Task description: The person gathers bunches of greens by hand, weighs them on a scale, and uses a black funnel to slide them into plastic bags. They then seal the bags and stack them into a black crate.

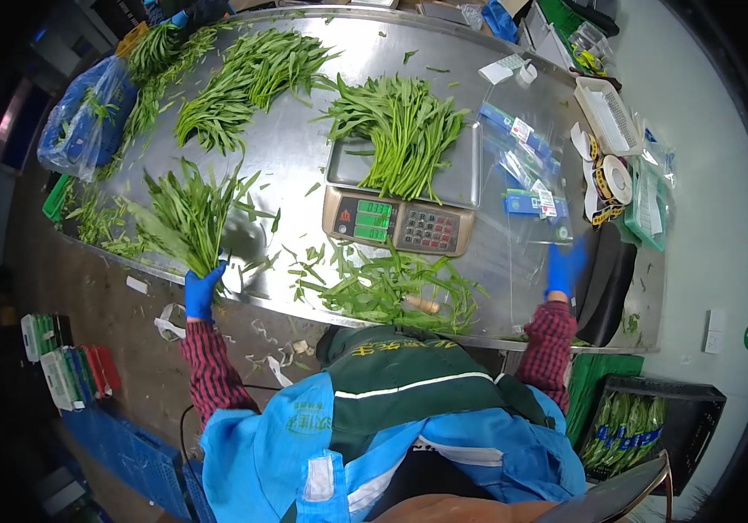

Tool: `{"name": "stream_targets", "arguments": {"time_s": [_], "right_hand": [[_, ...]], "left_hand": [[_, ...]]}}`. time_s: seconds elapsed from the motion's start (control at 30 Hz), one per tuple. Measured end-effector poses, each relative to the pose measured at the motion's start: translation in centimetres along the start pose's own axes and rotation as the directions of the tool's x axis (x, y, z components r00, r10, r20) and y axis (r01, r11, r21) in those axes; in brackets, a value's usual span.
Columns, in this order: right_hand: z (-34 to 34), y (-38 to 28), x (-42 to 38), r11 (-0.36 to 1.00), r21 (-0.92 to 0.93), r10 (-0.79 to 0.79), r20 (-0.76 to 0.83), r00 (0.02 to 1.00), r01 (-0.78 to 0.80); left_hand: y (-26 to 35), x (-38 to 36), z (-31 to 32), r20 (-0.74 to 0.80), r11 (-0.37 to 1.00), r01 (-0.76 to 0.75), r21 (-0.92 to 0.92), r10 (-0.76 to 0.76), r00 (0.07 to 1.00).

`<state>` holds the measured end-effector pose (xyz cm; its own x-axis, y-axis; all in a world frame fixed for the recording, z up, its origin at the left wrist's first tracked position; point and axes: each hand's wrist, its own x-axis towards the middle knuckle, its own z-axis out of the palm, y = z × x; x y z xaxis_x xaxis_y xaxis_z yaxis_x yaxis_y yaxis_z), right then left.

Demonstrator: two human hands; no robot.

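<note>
My left hand (203, 293), in a blue glove, is closed around the stem ends of a bunch of water spinach (184, 218). The bunch leans up and left over the table's near edge. My right hand (565, 268), also gloved in blue, is smeared by motion, so its fingers cannot be made out. It is just below a stack of clear and blue printed plastic bags (532, 202). Between my hands stands a digital scale (398, 222) with lit green displays. Another bunch of water spinach (400, 139) lies on its metal pan.
More greens (252, 78) lie across the steel table (295, 200), with loose leaves (391, 292) in front of the scale. Tape rolls (616, 179) and a white basket (607, 115) line the right side. A black crate (644, 427) of packed greens stands lower right. Another person's blue-gloved hand (180, 17) shows upper left.
</note>
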<state>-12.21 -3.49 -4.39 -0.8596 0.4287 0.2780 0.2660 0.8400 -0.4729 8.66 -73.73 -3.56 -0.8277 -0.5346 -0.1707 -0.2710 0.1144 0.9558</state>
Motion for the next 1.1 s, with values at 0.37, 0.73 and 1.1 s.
{"name": "stream_targets", "arguments": {"time_s": [0.37,0.73,1.1], "right_hand": [[-3.8,20.2,-2.6,0.917,-0.328,0.256,0.048,0.966,-0.227],[-2.5,1.0,-6.9,0.916,-0.4,0.094,0.295,0.951,0.033],[7.4,-19.4,0.4,0.771,0.558,-0.216,0.683,0.698,-0.307]], "left_hand": [[-12.4,3.2,-1.5,-0.031,0.861,0.132,0.491,-0.135,0.99],[-3.3,-0.2,3.6,-0.35,0.631,0.009,0.776,0.418,0.839],[10.7,11.2,25.9,0.37,0.975,-0.16,0.153,0.094,0.924]]}}
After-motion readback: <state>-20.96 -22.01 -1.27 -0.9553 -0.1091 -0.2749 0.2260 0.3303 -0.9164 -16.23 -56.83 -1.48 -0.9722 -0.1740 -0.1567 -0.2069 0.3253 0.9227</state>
